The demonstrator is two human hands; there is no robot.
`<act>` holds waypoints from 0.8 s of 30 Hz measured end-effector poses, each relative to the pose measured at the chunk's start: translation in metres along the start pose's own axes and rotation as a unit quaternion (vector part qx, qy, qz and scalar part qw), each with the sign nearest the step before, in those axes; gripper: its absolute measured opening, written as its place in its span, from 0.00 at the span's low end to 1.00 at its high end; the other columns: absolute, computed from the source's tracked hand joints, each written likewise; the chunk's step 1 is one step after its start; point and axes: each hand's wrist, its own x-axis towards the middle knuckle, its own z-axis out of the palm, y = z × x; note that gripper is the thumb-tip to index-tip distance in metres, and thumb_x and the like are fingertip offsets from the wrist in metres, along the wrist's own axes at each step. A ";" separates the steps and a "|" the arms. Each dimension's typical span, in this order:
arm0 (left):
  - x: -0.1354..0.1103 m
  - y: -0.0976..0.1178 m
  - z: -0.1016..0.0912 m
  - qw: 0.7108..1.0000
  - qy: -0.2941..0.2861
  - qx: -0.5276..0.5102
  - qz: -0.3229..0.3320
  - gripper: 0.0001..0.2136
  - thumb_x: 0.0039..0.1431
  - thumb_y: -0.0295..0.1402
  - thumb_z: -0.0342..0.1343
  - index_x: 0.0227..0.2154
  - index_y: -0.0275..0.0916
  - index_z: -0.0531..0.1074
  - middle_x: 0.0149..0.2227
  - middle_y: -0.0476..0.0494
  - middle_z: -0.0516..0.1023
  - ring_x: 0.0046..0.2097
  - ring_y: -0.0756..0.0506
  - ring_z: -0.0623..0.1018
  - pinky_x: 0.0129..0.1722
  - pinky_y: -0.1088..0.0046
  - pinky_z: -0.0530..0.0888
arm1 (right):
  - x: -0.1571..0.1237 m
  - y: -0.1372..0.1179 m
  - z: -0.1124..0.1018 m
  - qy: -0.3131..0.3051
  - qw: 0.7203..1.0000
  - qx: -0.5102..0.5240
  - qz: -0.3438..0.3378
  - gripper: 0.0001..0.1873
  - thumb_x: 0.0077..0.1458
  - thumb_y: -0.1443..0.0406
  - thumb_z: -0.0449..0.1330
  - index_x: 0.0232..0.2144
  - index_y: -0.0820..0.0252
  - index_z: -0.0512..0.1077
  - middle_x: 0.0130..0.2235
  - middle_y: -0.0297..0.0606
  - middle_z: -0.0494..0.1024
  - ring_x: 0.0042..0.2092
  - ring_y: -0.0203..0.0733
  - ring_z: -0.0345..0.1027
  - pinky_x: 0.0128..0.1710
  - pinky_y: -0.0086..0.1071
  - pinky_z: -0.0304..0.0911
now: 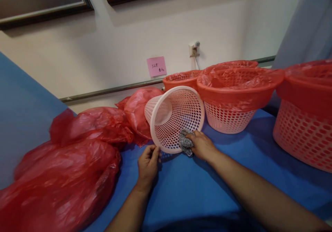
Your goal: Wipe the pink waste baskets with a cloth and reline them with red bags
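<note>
Two hands work the basket point(176, 116), which lies tipped on its side on the desk point(197, 190). The left hand point(147, 164) grips its rim, and the right hand point(203, 145) clenches a cloth point(185, 142) against the mesh. Wiping should go best with the rim braced and light pressure.

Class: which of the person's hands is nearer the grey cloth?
Right. The right hand grips the grey cloth at the rim of the tipped basket. The left hand holds that rim further left, apart from the cloth.

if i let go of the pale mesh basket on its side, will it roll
Likely yes: the basket lies on its round tapered wall, so it may roll in a curve. Its perforated plastic looks light and stiff.
</note>
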 end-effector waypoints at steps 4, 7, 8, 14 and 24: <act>0.001 0.000 -0.002 0.998 0.049 -0.021 0.014 0.17 0.61 0.49 0.57 0.30 0.39 0.69 0.22 0.55 0.69 0.19 0.54 0.67 0.17 0.80 0.67 | 0.002 0.003 0.001 0.004 1.000 -0.012 0.005 0.30 0.52 0.73 0.58 0.58 0.54 0.73 0.52 0.48 0.73 0.54 0.52 0.65 0.54 0.42 0.62; 0.001 -0.001 0.002 0.999 -0.050 0.003 -0.010 0.17 0.61 0.49 0.57 0.29 0.39 0.70 0.20 0.55 0.69 0.19 0.53 0.68 0.18 0.80 0.67 | 0.001 0.002 0.000 0.000 1.000 -0.010 -0.007 0.29 0.53 0.73 0.58 0.57 0.54 0.73 0.51 0.47 0.73 0.54 0.52 0.66 0.54 0.42 0.63; 0.001 -0.002 0.004 0.997 -0.081 0.008 -0.016 0.17 0.60 0.49 0.59 0.30 0.38 0.72 0.20 0.54 0.71 0.20 0.52 0.69 0.19 0.79 0.68 | 0.000 0.001 0.000 -0.002 1.000 -0.008 -0.011 0.29 0.53 0.73 0.58 0.58 0.55 0.73 0.51 0.47 0.73 0.54 0.52 0.66 0.54 0.42 0.63; 0.001 -0.006 0.014 0.985 -0.169 0.034 -0.028 0.18 0.56 0.48 0.61 0.26 0.35 0.76 0.22 0.47 0.77 0.20 0.51 0.71 0.20 0.76 0.69 | -0.001 0.000 -0.005 -0.013 0.999 -0.008 -0.043 0.27 0.51 0.73 0.60 0.53 0.52 0.76 0.50 0.42 0.74 0.51 0.47 0.67 0.53 0.36 0.63; 0.000 -0.007 0.004 0.999 -0.048 0.019 0.013 0.19 0.63 0.51 0.53 0.28 0.40 0.68 0.19 0.56 0.69 0.18 0.52 0.69 0.17 0.79 0.68 | 0.007 0.019 -0.026 0.070 0.992 -0.054 0.087 0.21 0.62 0.68 0.55 0.56 0.62 0.74 0.51 0.55 0.70 0.51 0.56 0.66 0.49 0.44 0.61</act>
